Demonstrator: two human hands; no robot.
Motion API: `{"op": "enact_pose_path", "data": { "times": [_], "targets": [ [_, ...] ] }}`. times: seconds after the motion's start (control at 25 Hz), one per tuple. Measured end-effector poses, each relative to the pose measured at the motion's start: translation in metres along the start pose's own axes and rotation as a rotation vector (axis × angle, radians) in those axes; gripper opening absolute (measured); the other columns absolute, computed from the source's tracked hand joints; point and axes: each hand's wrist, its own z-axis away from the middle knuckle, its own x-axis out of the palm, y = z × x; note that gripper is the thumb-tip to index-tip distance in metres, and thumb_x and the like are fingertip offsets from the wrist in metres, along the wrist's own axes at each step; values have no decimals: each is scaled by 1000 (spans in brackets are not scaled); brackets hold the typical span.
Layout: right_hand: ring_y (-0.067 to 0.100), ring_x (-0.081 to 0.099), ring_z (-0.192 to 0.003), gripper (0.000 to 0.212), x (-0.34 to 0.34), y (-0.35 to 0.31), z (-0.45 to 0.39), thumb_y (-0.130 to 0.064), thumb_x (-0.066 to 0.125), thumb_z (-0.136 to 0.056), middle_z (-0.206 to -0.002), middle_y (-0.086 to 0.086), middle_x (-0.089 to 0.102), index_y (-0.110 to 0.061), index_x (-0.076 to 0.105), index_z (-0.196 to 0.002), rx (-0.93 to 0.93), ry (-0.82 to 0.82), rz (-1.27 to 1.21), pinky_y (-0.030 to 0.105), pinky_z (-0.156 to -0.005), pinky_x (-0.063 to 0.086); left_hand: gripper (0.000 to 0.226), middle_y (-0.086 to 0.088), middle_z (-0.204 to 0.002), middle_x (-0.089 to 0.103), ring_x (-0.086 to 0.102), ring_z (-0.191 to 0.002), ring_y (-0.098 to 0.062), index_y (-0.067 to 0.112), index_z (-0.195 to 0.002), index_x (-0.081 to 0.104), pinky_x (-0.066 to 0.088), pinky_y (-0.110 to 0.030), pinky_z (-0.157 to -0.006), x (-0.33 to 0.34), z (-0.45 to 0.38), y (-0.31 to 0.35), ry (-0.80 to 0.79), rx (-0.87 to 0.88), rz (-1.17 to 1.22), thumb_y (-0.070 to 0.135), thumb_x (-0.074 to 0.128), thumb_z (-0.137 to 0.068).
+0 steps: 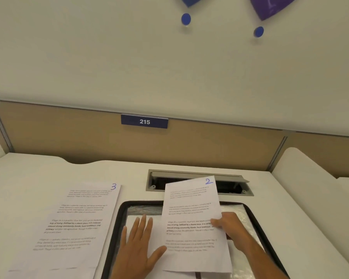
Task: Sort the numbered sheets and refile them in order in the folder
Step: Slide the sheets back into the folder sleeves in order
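So sheet 2 [191, 224] is held up over the open folder [256, 220] — the right hand [229, 228] pinches its right edge, thumb on the front, fingers behind. The left hand [140, 244] lies flat on the papers in the folder, fingers straight and slightly spread, thumb touching the sheet's lower left edge. Two numbered sheets are readable: this one and sheet 3 [73, 224], lying flat on the desk [290, 208] just left of the folder. Behind them — an open cable tray [199, 181] and a "215" sign [144, 121].

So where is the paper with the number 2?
In the head view, right of centre: the white printed sheet marked 2 is pinched by the right hand, above the black-rimmed folder.
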Motion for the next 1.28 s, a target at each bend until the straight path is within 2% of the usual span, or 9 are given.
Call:
{"op": "enact_pose_path", "data": {
  "times": [0.12,0.28,0.52,0.64,0.76,0.88,1.0,1.2,1.28],
  "targets": [
    [24,77,-77,14,-30,24,-1,-3,69,-88,-88,7,79,-5,72,-101,97,-1,54,34,-63,60,87,-5,-152,45,25,-147,-24,20,-144,45,5,-41,-116,16,4,15,-82,-1,32,84,32,-86],
    [30,75,-81,18,-58,48,-14,0,75,-80,-90,14,77,2,71,-98,177,54,75,43,-78,62,83,-7,-140,59,61,-124,-29,21,-138,53,5,-40,-114,17,5,22,-145,-49,56,84,29,-87],
    [26,76,-75,19,-74,58,-26,0,82,-76,-84,10,78,2,73,-92,127,-26,92,34,-67,61,81,-4,-144,56,38,-135,-19,25,-137,60,3,-37,-117,14,9,20,-122,-49,28,83,37,-85],
    [25,77,-76,15,-84,61,-33,-1,78,-82,-86,8,78,0,73,-96,65,-41,73,39,-73,63,70,2,-135,62,54,-126,-21,29,-126,66,25,-48,-112,8,3,22,-68,-77,35,75,50,-77],
    [27,77,-79,18,-101,57,-40,-1,75,-85,-92,10,78,-1,72,-102,-6,-11,-14,42,-74,63,47,8,-112,67,65,-105,-22,28,-107,71,50,-50,-88,-6,-23,40,-46,-138,81,57,52,-74],
    [31,76,-83,19,-121,49,-49,1,73,-86,-97,14,77,0,72,-105,-75,57,-188,47,-78,61,36,12,-126,59,54,-121,-16,31,-123,63,41,-41,-103,-15,-60,79,-17,-132,181,44,57,-89],
    [33,74,-92,21,-139,42,-57,-2,70,-89,-103,14,77,-3,71,-110,-109,101,-416,43,-78,61,43,20,-136,50,41,-130,-8,37,-136,51,26,-33,-114,0,-93,117,-27,-73,254,49,54,-96],
    [31,72,-100,26,-153,34,-76,-2,66,-91,-111,12,75,-4,68,-117,-111,102,-669,36,-71,62,43,15,-134,48,41,-124,-11,38,-139,48,31,-34,-108,26,-136,148,-10,-58,222,52,47,-99],
    [31,72,-101,27,-154,31,-85,-3,66,-91,-113,12,75,-4,67,-119,-108,116,-698,37,-72,62,36,11,-121,55,50,-112,-15,38,-131,59,39,-38,-96,34,-146,147,25,-40,191,49,56,-97]
  ]
}}
